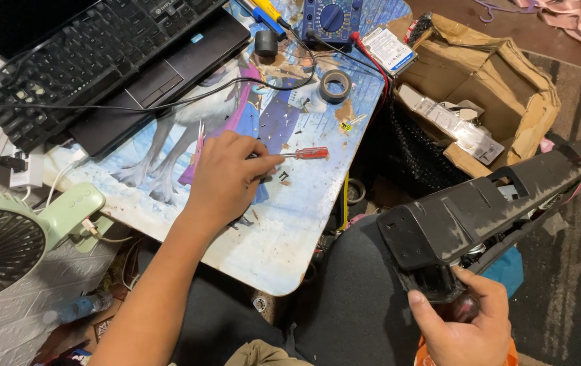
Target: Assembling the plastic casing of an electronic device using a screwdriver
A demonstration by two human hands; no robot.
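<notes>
In view are 2 hands, the left hand (226,177) and the right hand (465,325); 1 red-handled screwdriver (304,154); 1 long black plastic housing (484,203); 1 laptop (162,74); 1 separate keyboard (87,61); 1 multimeter (331,19); 1 tape roll (336,85); 1 green fan (12,237); 1 cardboard box (501,81).

Dusty matt black plastic casing (480,203), lower right; screwdriver (304,154), glossy red plastic handle, metal shaft; scuffed printed tabletop (304,217); creased brown cardboard box (507,74), upper right.
</notes>
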